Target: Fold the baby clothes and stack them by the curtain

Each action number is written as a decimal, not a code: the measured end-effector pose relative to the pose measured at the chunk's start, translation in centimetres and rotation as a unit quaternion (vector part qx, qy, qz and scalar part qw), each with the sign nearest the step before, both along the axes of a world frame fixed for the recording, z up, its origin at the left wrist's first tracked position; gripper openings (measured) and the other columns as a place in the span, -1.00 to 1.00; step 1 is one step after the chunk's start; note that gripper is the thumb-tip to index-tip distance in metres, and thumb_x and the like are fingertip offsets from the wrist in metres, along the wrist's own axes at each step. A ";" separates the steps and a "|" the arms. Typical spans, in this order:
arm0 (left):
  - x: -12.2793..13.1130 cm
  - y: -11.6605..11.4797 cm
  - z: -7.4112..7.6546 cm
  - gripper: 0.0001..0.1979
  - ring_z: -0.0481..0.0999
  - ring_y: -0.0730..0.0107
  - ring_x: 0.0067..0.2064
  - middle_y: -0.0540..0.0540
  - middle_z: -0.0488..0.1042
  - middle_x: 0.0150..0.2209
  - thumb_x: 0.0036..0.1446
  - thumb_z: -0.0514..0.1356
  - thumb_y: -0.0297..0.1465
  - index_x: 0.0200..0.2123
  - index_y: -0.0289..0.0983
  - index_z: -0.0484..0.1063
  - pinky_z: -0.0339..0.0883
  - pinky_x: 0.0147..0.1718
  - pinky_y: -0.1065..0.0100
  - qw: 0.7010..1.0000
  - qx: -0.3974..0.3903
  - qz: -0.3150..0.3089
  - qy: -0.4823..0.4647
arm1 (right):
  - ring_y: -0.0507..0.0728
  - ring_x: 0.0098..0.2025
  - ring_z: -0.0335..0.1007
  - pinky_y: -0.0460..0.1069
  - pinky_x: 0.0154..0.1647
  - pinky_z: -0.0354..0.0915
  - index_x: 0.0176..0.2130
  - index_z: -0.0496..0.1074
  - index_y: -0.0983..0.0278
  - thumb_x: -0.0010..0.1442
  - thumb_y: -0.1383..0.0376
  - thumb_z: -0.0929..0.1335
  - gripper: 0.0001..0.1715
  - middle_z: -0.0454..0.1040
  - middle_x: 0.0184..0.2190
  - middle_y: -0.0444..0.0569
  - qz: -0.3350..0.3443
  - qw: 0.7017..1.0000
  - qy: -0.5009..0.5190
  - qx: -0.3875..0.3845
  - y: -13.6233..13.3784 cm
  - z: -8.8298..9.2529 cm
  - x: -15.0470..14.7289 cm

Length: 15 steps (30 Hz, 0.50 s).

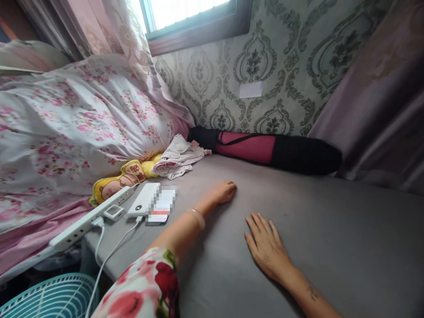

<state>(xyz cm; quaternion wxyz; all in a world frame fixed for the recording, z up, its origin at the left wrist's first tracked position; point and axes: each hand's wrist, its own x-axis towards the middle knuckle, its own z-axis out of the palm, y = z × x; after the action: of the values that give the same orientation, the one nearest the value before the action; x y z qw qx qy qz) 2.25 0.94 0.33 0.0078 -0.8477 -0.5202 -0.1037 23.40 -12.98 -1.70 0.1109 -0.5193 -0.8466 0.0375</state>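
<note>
My left hand (227, 192) rests on the grey sheet (298, 212) with its fingers curled in; whatever may be inside them, if anything, is hidden. A pale bangle (198, 219) circles that wrist, below a floral sleeve (145, 282). Nearer to me and to the right, my right hand (266, 249) lies palm down on the same sheet, fingers spread and nothing in it. Left of my left forearm are a white power bank (145, 198) and, against its right side, a flat item (162, 205) blurred out in the picture. A white cable (117, 245) runs from the power bank's near end.
A white power strip (89, 221) lies along the left edge beside a small white box-shaped adapter (114, 212). Behind are a yellow cartoon plush (114, 187), crumpled cloth (179, 157) and a long black-and-pink bag (248, 148) by the wall. A blue-green basket (49, 296) stands lower left.
</note>
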 end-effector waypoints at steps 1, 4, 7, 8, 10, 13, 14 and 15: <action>-1.6 0.2 0.6 -0.74 0.43 0.37 -0.05 -0.09 0.46 -0.07 0.27 -0.01 -0.35 -0.11 -0.20 0.44 0.27 -0.03 0.40 0.997 -0.009 0.071 0.019 | 0.25 0.37 -0.12 0.26 0.35 -0.21 0.27 0.20 0.33 0.33 0.10 0.09 -0.35 0.09 0.32 0.08 0.000 1.000 0.001 0.001 0.0 0.0 0.0; -6.7 0.7 2.7 -0.75 0.43 0.24 -0.05 -0.22 0.44 -0.06 0.20 0.02 -0.44 -0.12 -0.29 0.44 0.29 -0.07 0.30 0.980 0.010 0.197 0.035 | 0.25 0.36 -0.11 0.26 0.34 -0.20 0.26 0.22 0.32 0.32 0.10 0.09 -0.36 0.11 0.31 0.07 0.001 1.000 0.006 0.006 0.0 -0.1 -0.1; -11.8 0.9 4.5 -0.69 0.40 0.04 0.00 -0.40 0.38 -0.03 0.17 -0.01 -0.50 -0.06 -0.41 0.39 0.28 -0.07 0.18 0.948 0.038 0.313 0.046 | 0.26 0.36 -0.11 0.27 0.34 -0.19 0.26 0.21 0.32 0.32 0.11 0.09 -0.36 0.10 0.32 0.07 0.002 1.000 0.010 0.013 0.1 -0.2 -0.1; -13.4 0.9 5.0 -0.67 0.39 -0.01 0.02 -0.44 0.36 -0.01 0.17 0.00 -0.49 -0.03 -0.44 0.37 0.28 -0.07 0.14 0.938 0.046 0.341 0.048 | 0.26 0.36 -0.11 0.27 0.34 -0.19 0.27 0.21 0.33 0.32 0.11 0.09 -0.36 0.10 0.32 0.07 0.002 1.000 0.010 0.014 0.1 -0.2 -0.1; -16.1 0.7 5.4 -0.64 0.38 -0.09 0.02 -0.47 0.37 -0.01 0.14 0.03 -0.49 0.00 -0.47 0.35 0.26 -0.08 0.09 0.919 0.052 0.387 0.057 | 0.26 0.36 -0.11 0.27 0.34 -0.18 0.27 0.19 0.33 0.32 0.12 0.09 -0.36 0.09 0.32 0.07 0.002 1.000 0.007 0.011 0.1 -0.3 -0.2; -19.3 0.2 5.4 -0.62 0.35 -0.11 0.04 -0.47 0.37 0.00 0.09 0.06 -0.48 -0.01 -0.47 0.36 0.24 -0.07 0.09 0.891 0.044 0.444 0.086 | 0.27 0.36 -0.11 0.27 0.34 -0.18 0.27 0.20 0.32 0.33 0.11 0.09 -0.36 0.09 0.32 0.06 0.002 1.000 0.002 0.008 0.1 -0.2 -0.1; -20.1 0.1 5.3 -0.63 0.33 -0.11 0.05 -0.45 0.37 0.01 0.08 0.06 -0.46 -0.04 -0.45 0.38 0.22 -0.06 0.09 0.886 0.035 0.453 0.095 | 0.27 0.36 -0.11 0.27 0.34 -0.19 0.27 0.20 0.32 0.33 0.11 0.09 -0.36 0.09 0.32 0.06 0.003 1.000 0.003 0.008 0.0 -0.2 -0.1; -20.7 0.0 5.1 -0.66 0.31 -0.12 0.06 -0.43 0.37 0.01 0.08 0.07 -0.43 -0.07 -0.42 0.40 0.20 -0.05 0.06 0.886 0.027 0.453 0.097 | 0.27 0.36 -0.11 0.27 0.34 -0.20 0.27 0.20 0.32 0.33 0.11 0.08 -0.36 0.09 0.32 0.07 0.003 1.000 0.004 0.008 0.0 -0.1 -0.1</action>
<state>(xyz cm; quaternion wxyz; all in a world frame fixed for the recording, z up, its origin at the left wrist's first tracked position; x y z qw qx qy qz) -18.42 0.90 5.43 0.1272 -0.5256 -0.8409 -0.0205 23.34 -12.96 -1.81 0.1180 -0.5157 -0.8480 0.0331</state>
